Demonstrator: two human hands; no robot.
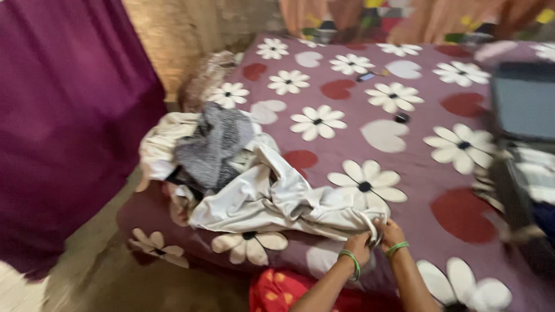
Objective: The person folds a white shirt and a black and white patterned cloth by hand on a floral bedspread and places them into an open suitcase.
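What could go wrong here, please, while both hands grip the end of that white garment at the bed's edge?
Pulling the white garment with the left hand and right hand may drag the grey garment and the rest of the pile off the bed's corner. The small dark object could get covered.

Both hands, left hand (pixel 358 245) and right hand (pixel 391 231), pinch one end of white cloth (pixel 277 199) at bed (pixel 416 167) edge. Grey garment (pixel 214 144) sits on the clothes pile. Maroon curtain (pixel 63 115) far left.
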